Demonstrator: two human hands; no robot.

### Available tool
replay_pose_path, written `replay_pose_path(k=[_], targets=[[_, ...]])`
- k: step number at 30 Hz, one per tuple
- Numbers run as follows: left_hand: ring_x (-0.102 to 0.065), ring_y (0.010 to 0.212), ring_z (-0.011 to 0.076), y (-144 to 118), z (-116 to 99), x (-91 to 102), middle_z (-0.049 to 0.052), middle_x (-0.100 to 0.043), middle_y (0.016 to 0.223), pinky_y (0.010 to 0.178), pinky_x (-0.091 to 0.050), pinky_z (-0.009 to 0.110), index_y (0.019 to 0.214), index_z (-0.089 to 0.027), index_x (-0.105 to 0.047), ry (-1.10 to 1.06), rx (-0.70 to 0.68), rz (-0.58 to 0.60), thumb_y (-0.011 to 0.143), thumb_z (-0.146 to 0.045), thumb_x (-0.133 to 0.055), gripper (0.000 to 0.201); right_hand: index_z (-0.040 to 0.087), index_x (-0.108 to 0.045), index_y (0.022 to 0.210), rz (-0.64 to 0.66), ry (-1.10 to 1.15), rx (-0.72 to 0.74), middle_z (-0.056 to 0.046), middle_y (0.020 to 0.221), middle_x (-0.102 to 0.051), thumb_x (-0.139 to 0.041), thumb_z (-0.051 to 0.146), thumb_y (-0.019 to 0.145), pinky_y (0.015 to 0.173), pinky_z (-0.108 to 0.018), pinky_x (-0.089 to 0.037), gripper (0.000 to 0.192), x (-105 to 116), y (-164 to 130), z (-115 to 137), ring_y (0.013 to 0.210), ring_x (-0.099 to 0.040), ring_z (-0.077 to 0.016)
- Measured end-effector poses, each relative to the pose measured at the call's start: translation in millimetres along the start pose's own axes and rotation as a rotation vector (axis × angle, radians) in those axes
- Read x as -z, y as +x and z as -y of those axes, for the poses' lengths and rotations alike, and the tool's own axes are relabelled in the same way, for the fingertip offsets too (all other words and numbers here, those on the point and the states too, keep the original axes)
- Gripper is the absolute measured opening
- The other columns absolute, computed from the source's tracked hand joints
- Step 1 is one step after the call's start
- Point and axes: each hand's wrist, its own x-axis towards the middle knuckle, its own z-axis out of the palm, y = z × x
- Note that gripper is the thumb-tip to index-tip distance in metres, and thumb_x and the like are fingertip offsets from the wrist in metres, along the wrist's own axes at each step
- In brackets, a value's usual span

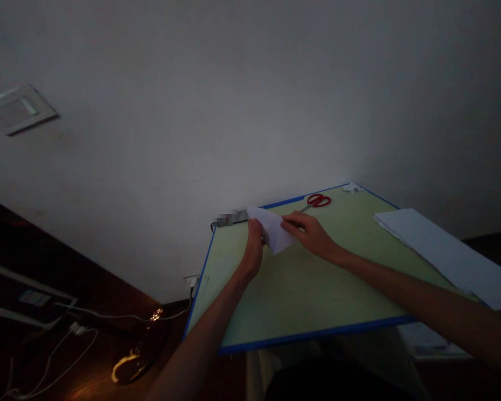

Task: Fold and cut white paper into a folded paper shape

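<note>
A folded piece of white paper [272, 229] is held up between my two hands, above the far part of the table. My left hand [255, 245] grips its left side, with the thumb on the near face and the other fingers mostly hidden. On the right edge of the paper, my right hand [307, 231] pinches with thumb and fingertips. Just behind the right hand lie red-handled scissors [318, 200], their blades partly hidden. A dark flat object [241, 216], partly blurred out, rests at the far left corner, behind the paper.
The pale green table [309, 295] has blue edging and stands against a wall. White sheets [446, 250] overhang its right edge. Small paper scraps [352, 187] lie at the far right corner. White cables [121, 317] and a plug [191, 283] are at lower left.
</note>
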Motion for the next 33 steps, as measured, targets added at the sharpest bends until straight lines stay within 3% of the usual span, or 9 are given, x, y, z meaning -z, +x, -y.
replay_pose_path(k=[4,11,18,23,29,33], targets=[[-0.060,0.095,0.0176,2.5,2.3,3.3,0.006,-0.063,0.110,0.079,-0.050,0.025,0.120,-0.024,-0.056,0.021,-0.105,0.012,0.086,-0.067,-0.063,0.056,0.019,-0.078,0.102,0.017,-0.045,0.051,-0.005,0.084,-0.067,-0.062,0.030,0.096,0.069,-0.030,-0.051,0.020,1.3,-0.2,1.2,0.078,-0.063,-0.0179],[-0.058,0.088,0.0160,1.5,-0.3,1.0,0.003,-0.063,0.101,0.081,-0.049,0.027,0.117,-0.022,-0.054,0.050,-0.174,0.001,0.083,-0.058,-0.073,0.053,0.023,-0.073,0.121,0.044,0.000,0.067,-0.004,0.086,-0.073,-0.068,0.033,0.093,0.070,-0.030,-0.054,0.031,-0.3,-3.3,3.6,0.074,-0.067,-0.0169],[-0.059,0.096,0.0195,-2.1,3.4,-2.1,0.007,-0.063,0.109,0.086,-0.047,0.029,0.123,-0.022,-0.056,0.099,-0.154,-0.005,0.081,-0.059,-0.074,0.058,0.020,-0.078,0.099,0.032,-0.059,0.085,-0.005,0.080,-0.071,-0.067,0.041,0.094,0.068,-0.030,-0.053,0.024,-0.4,-3.5,7.4,0.072,-0.065,-0.0172],[-0.058,0.092,0.0190,-4.3,0.5,-4.9,0.006,-0.063,0.103,0.082,-0.047,0.028,0.113,-0.020,-0.059,0.131,-0.188,-0.038,0.082,-0.059,-0.073,0.052,0.019,-0.077,0.094,0.032,-0.061,0.072,-0.005,0.080,-0.071,-0.067,0.041,0.093,0.067,-0.031,-0.052,0.024,-1.1,-4.1,7.9,0.073,-0.066,-0.0179],[-0.059,0.089,0.0200,-5.1,-1.6,-6.6,0.007,-0.065,0.100,0.081,-0.047,0.030,0.107,-0.020,-0.062,0.123,-0.172,-0.024,0.080,-0.059,-0.075,0.049,0.023,-0.074,0.115,-0.001,-0.037,0.060,-0.004,0.085,-0.074,-0.068,0.040,0.092,0.068,-0.030,-0.055,0.029,-1.3,-4.5,7.0,0.074,-0.067,-0.0175],[-0.058,0.086,0.0194,-5.7,-2.9,-7.7,0.006,-0.064,0.096,0.078,-0.047,0.030,0.105,-0.019,-0.061,0.129,-0.168,-0.028,0.078,-0.056,-0.078,0.049,0.023,-0.076,0.109,0.009,-0.051,0.100,-0.004,0.084,-0.072,-0.067,0.039,0.093,0.068,-0.030,-0.054,0.024,-0.8,-4.2,8.1,0.073,-0.066,-0.0170]])
